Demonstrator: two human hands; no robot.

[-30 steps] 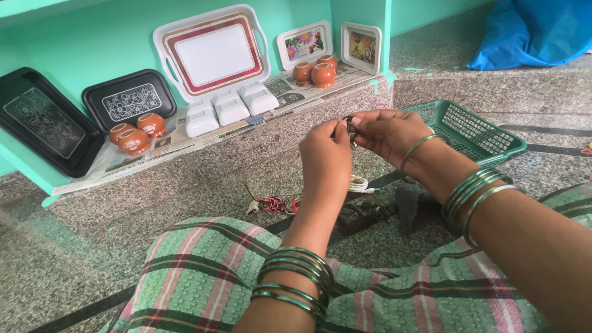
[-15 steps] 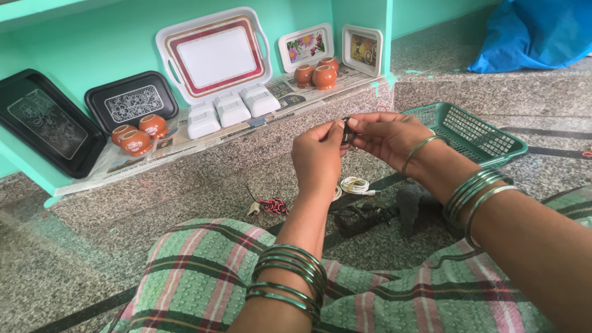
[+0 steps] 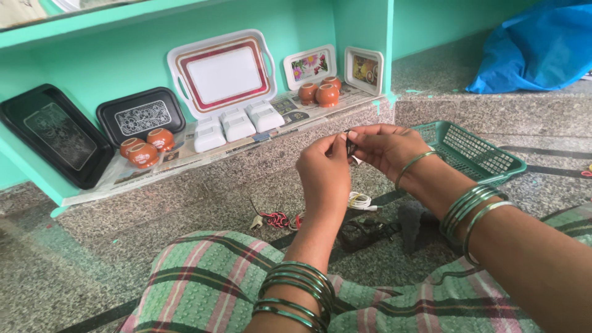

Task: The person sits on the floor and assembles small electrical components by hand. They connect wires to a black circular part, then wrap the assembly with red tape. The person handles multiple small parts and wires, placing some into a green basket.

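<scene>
Both of your hands meet above the granite floor, in front of the shelf's front edge, and pinch one small dark part (image 3: 350, 145) between them. Your left hand (image 3: 324, 174) presses thumb and forefinger together on the part's left side; your right hand (image 3: 387, 150) closes its fingertips on the right side. The part is too small to identify further. Green bangles (image 3: 295, 295) ring your left forearm, and a second set sits on your right wrist. Directly below the hands, on the floor, lie a coiled white cable (image 3: 359, 200), a red-and-black twisted wire (image 3: 277, 219) and a dark bundle of parts (image 3: 364, 231), all close together. A green plastic basket (image 3: 475, 151) stands on the floor just right of your right hand. On the shelf's paper liner, three white boxes (image 3: 237, 124) stand in a row near the front edge, with two orange pots (image 3: 145, 148) to their left and two more near the shelf's right end. A white tray with red border (image 3: 222, 72) and two black trays (image 3: 140, 115) lean against the back wall. A blue plastic sheet (image 3: 536, 46) lies at the upper right. A plaid cloth (image 3: 197, 283) covers your lap.
</scene>
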